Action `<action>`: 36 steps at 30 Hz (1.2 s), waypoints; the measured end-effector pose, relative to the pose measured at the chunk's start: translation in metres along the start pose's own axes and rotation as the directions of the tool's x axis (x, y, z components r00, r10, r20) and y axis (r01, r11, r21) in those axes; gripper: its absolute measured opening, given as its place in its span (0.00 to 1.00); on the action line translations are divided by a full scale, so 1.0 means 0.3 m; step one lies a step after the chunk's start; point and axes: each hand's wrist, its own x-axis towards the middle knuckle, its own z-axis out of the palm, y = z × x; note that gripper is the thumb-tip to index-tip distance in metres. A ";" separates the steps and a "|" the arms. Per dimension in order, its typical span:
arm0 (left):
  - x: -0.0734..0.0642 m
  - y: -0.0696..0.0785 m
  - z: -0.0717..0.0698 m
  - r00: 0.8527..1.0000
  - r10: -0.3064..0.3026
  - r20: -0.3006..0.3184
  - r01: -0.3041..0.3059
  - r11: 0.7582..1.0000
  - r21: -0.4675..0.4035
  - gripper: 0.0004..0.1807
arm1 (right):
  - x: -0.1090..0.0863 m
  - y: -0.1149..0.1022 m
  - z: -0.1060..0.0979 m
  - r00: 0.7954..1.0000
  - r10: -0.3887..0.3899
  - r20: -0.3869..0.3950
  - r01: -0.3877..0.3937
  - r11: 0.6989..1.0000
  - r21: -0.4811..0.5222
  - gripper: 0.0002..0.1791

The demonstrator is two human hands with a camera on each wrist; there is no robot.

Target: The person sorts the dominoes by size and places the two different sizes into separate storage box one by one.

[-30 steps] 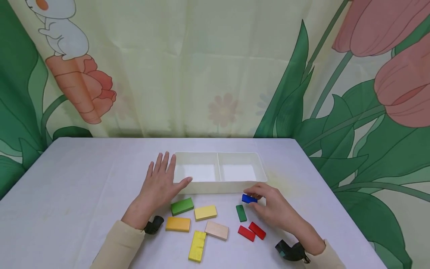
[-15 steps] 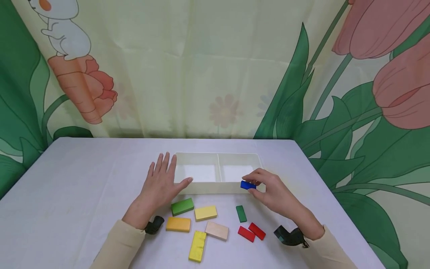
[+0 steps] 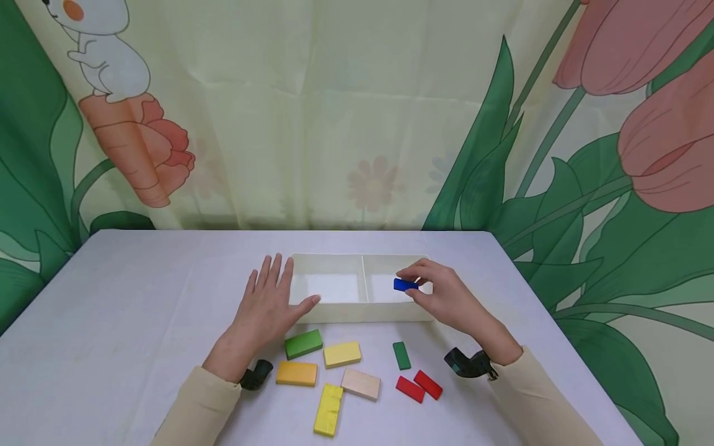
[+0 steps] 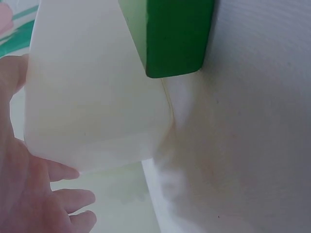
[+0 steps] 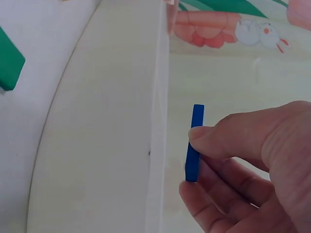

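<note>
Between thumb and fingers, my right hand (image 3: 446,296) pinches a small blue block (image 3: 405,284) over the right compartment of a white two-part tray (image 3: 357,312). The right wrist view shows the blue block (image 5: 195,145) on edge beside the tray's front wall (image 5: 107,126). My left hand (image 3: 266,310), fingers straight and spread, rests at the tray's left front corner. In the left wrist view its fingers (image 4: 73,200) lie along the tray's end (image 4: 97,97), close to a light green block (image 4: 177,39).
In front of the tray lie yellow (image 3: 328,410), orange (image 3: 296,373), pale yellow (image 3: 342,354) and beige (image 3: 361,384) blocks. Farther right are a small dark green block (image 3: 401,355) and two red blocks (image 3: 410,389). A printed curtain (image 3: 334,124) hangs behind the table.
My right hand has lifted the blue block from the table in front of the tray and carried it forward over the right compartment. The left hand has stayed in place.
</note>
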 end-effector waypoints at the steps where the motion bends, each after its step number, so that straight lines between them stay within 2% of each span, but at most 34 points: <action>1: -0.001 0.000 0.000 1.000 0.000 0.000 0.000 1.000 0.000 0.54 | 0.005 0.004 0.004 1.000 0.001 -0.002 -0.001 1.000 0.000 0.19; 10: -0.002 -0.003 0.003 1.000 0.000 -0.001 0.000 1.000 -0.011 0.54 | 0.047 0.039 0.041 1.000 0.027 -0.004 -0.027 0.999 0.021 0.17; 23: -0.002 -0.001 0.006 1.000 -0.005 -0.002 0.005 1.000 -0.011 0.54 | 0.115 0.061 0.099 0.994 0.089 0.068 -0.093 0.994 0.061 0.17; 36: -0.002 -0.004 0.011 1.000 -0.004 -0.005 0.004 1.000 -0.008 0.54 | 0.163 0.079 0.154 0.989 0.090 0.114 -0.094 0.995 0.022 0.14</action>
